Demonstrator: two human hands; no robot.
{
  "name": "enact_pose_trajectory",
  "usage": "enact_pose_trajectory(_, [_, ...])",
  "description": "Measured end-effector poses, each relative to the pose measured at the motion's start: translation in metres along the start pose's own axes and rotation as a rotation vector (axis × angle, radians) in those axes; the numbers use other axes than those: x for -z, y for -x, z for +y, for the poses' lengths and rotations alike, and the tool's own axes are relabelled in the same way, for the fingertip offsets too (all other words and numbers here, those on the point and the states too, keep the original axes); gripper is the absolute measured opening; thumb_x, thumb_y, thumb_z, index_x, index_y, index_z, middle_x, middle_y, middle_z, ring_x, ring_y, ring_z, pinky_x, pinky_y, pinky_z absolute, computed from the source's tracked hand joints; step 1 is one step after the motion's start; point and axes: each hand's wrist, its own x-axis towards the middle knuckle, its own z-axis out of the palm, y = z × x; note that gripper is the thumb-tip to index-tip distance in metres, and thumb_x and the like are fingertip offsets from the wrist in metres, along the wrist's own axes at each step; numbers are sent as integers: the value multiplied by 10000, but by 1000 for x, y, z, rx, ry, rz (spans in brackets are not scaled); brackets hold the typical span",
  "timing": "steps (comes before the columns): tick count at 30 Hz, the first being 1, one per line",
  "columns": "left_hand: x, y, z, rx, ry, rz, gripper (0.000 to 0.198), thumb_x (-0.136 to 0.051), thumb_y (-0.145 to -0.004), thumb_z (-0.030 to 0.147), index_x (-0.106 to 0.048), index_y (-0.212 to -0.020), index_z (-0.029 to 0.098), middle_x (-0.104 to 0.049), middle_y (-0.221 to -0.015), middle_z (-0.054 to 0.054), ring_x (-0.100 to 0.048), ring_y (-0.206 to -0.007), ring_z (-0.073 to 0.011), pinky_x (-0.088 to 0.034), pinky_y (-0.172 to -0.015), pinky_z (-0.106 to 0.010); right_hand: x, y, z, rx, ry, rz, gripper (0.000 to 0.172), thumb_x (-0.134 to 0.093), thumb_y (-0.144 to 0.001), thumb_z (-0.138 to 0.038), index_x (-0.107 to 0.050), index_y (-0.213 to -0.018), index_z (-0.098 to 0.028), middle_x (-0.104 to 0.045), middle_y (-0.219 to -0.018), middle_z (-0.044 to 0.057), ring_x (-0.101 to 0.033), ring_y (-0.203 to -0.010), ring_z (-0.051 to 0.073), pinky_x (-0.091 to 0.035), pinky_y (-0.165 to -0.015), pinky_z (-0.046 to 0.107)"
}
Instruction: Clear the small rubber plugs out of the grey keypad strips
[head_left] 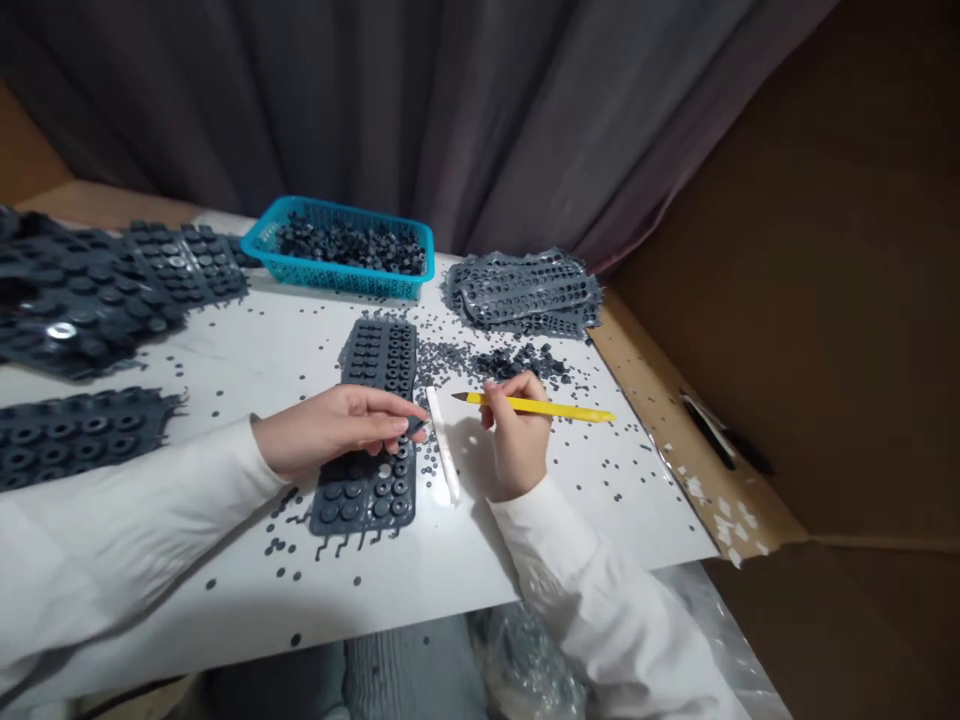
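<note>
A small dark grey rubber piece (414, 425) is pinched between the thumb and fingers of my left hand (345, 430). Beneath that hand lies a dark grey moulded rubber sheet (364, 500) with rows of round parts, partly hidden by the hand. My right hand (519, 430) is closed around a yellow pen-like tool (566, 409), its dark pointed tip facing left toward my other hand. Between the two hands a narrow white strip (442, 445) rests on the table, just right of the sheet.
A blue basket (337, 276) full of small dark parts stands at the back. Punched sheets (525, 290) are stacked behind a heap of dark bits (525, 362). More moulded sheets (97, 290) pile up at left. Small discs litter the white table (600, 530). A dark pen-shaped tool (706, 430) lies at right.
</note>
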Motion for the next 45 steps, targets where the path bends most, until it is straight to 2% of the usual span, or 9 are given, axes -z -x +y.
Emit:
enact_pose_trajectory(5, [-17,-16,16,-78,-51,-17,470,-680,-715,559,-703,-1004,189,-712,-888,-88,-543,-617,-110,-446,-596,-267,1,-8,12,7,117,19,252,-610,-772,-326,-416,-653,-217,-436,-497,-98,-431,-425,88,-358,-452,209])
enact_pose_trajectory(10, [-38,-91,34,-291,-429,147,483,-561,-810,564,-686,-879,102,-694,-854,-99,-589,-667,-158,-477,-625,-302,10,-24,23,158,329,121,257,-553,-778,-334,-389,-616,-219,-417,-505,-83,-430,-477,103,-366,-509,221])
enact_pose_trajectory(16, [-48,-159,62,-416,-703,174,351,-557,-907,356,-541,-1205,170,-553,-1238,-92,-571,-1069,-235,-489,-897,-456,29,-37,31,272,488,48,210,-404,-886,-340,-480,-750,-198,-493,-596,-36,-450,-533,131,-362,-551,242])
enact_pose_trajectory(22, [-7,-85,54,-500,-1022,71,363,-705,-723,352,-683,-1014,137,-643,-1094,-109,-555,-1093,-269,-374,-990,-375,22,-29,33,504,700,-533,62,-590,-806,-174,-640,-826,-204,-652,-818,27,-549,-768,168,-394,-721,259])
enact_pose_trajectory(25, [3,-21,30,-534,-1140,-57,188,-683,-721,341,-705,-812,177,-673,-822,-33,-606,-801,-178,-450,-775,-270,16,-27,34,560,806,-650,147,-554,-816,-94,-667,-825,-188,-650,-814,61,-524,-802,189,-372,-752,290])
enact_pose_trajectory(29, [-3,36,-8,-571,-1250,-39,136,-618,-798,287,-690,-872,199,-669,-851,-42,-588,-823,-194,-425,-768,-291,14,-25,28,587,875,-665,232,-488,-828,-38,-677,-842,-172,-663,-891,94,-513,-870,214,-365,-780,324])
enact_pose_trajectory(34, [-9,39,-32,-616,-1296,46,187,-546,-867,275,-670,-967,178,-677,-932,-75,-586,-881,-216,-424,-799,-324,9,10,6,615,836,-618,165,-514,-863,-108,-643,-942,-173,-655,-1025,93,-517,-974,221,-383,-857,354])
enact_pose_trajectory(39, [-5,27,-35,-647,-1323,21,147,-617,-812,282,-696,-902,197,-679,-836,-51,-591,-804,-205,-430,-752,-316,4,52,-6,665,746,-845,40,-626,-828,-214,-659,-851,-212,-653,-859,35,-534,-862,204,-398,-803,356])
enact_pose_trajectory(45, [-6,34,-38,-703,-1273,36,152,-598,-795,258,-655,-910,178,-656,-887,-61,-562,-847,-210,-425,-775,-324,13,12,-4,716,1090,-730,251,-502,-845,-53,-676,-949,-201,-630,-1004,95,-460,-931,246,-317,-793,377])
